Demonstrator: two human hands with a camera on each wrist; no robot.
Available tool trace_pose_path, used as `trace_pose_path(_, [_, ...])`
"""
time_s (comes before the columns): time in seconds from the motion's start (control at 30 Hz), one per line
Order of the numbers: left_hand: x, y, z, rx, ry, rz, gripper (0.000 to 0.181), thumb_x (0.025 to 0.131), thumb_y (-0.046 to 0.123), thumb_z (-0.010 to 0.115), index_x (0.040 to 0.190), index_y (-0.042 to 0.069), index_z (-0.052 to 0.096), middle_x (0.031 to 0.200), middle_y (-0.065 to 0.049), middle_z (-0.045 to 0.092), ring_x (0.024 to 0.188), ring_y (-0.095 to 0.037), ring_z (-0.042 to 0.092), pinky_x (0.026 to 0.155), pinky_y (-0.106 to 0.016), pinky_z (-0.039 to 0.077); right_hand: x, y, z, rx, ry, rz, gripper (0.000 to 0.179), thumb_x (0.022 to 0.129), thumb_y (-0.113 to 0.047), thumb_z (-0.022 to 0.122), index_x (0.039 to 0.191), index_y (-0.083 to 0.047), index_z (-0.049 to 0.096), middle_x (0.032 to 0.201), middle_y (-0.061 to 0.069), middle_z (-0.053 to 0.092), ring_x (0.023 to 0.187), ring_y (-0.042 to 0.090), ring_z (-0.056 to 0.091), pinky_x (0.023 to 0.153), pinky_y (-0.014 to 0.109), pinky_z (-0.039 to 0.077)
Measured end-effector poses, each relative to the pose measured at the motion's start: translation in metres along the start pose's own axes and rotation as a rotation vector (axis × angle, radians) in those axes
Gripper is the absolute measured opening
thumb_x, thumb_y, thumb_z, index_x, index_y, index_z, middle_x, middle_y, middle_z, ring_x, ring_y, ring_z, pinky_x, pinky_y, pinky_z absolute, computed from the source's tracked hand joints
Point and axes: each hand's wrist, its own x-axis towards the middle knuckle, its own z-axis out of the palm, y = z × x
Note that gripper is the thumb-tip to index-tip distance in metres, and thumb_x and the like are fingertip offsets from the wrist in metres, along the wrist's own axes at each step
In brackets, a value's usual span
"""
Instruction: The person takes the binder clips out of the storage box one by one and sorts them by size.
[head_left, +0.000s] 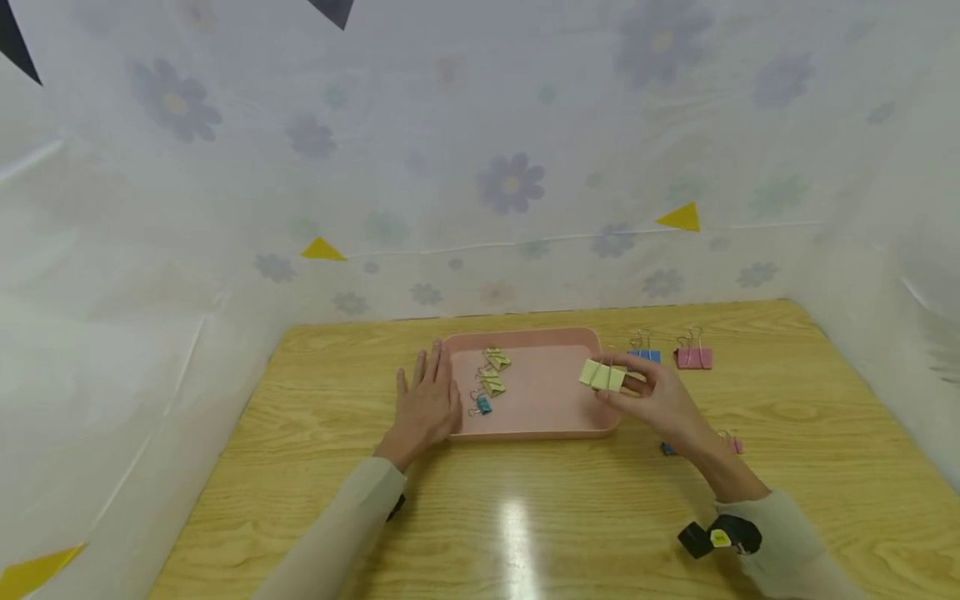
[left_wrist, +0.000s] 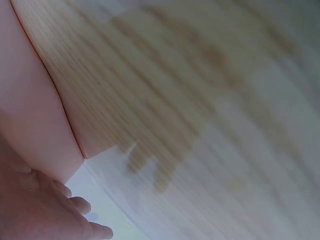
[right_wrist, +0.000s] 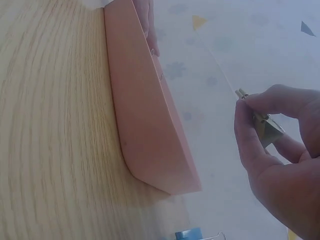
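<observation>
Over the right end of the pink tray [head_left: 543, 396], my right hand [head_left: 663, 404] pinches a pale yellow binder clip [head_left: 602, 376] between thumb and fingers. The right wrist view shows the clip's triangular side [right_wrist: 268, 131] in that grip, above the tray's rim. My left hand [head_left: 426, 407] lies against the tray's left side with its fingers straight. Inside the tray, near that side, two yellow binder clips [head_left: 492, 383] and a small teal binder clip [head_left: 483, 406] lie in a column. The left wrist view has the left hand [left_wrist: 42, 207] beside the tray wall [left_wrist: 37, 107].
Right of the tray stand a blue binder clip [head_left: 649, 356], partly behind the right fingers, and a large pink one [head_left: 694, 358]. A small dark blue clip [head_left: 669, 448] and a small pink clip [head_left: 737, 447] flank the right wrist. Flowered sheeting [head_left: 420, 183] walls the wooden table [head_left: 330, 400].
</observation>
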Motion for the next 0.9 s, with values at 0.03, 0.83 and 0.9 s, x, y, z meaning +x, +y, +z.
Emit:
trace_pose_path(0.03, [0.000,0.000,0.000,0.004,0.000,-0.001,0.061,0.112,0.029,0.026,0.165,0.006,0.009,0.172,-0.010,0.007,0.157,-0.036,0.010,0.119,-0.068,0.009,-0.001,-0.001,-0.002,-0.010,0.007,-0.003,0.053,0.095,0.002,0.070,0.142,0.012,0.049,0.145,0.022,0.048,0.117,0.004,0.064,0.087,0.028,0.058])
trace_pose_path(0.83, [-0.001,-0.001,0.003,-0.018,0.008,0.003,0.060,0.112,0.029,0.027,0.166,0.007,0.011,0.172,-0.010,0.007,0.157,-0.035,0.010,0.119,-0.068,0.007,-0.030,-0.006,-0.071,-0.341,0.191,-0.056,0.043,0.096,-0.006,0.073,0.137,-0.001,0.062,0.145,-0.008,0.052,0.121,-0.004,0.058,0.085,0.015,0.054])
trace_pose_path(0.9, [-0.001,-0.001,0.003,-0.013,0.008,0.007,0.060,0.112,0.029,0.026,0.165,0.006,0.011,0.172,-0.010,0.007,0.157,-0.036,0.010,0.119,-0.069,0.007,-0.033,-0.006,-0.079,-0.362,0.193,-0.032,0.045,0.097,-0.009,0.072,0.140,-0.004,0.061,0.152,-0.006,0.047,0.129,0.005,0.055,0.086,0.014,0.053])
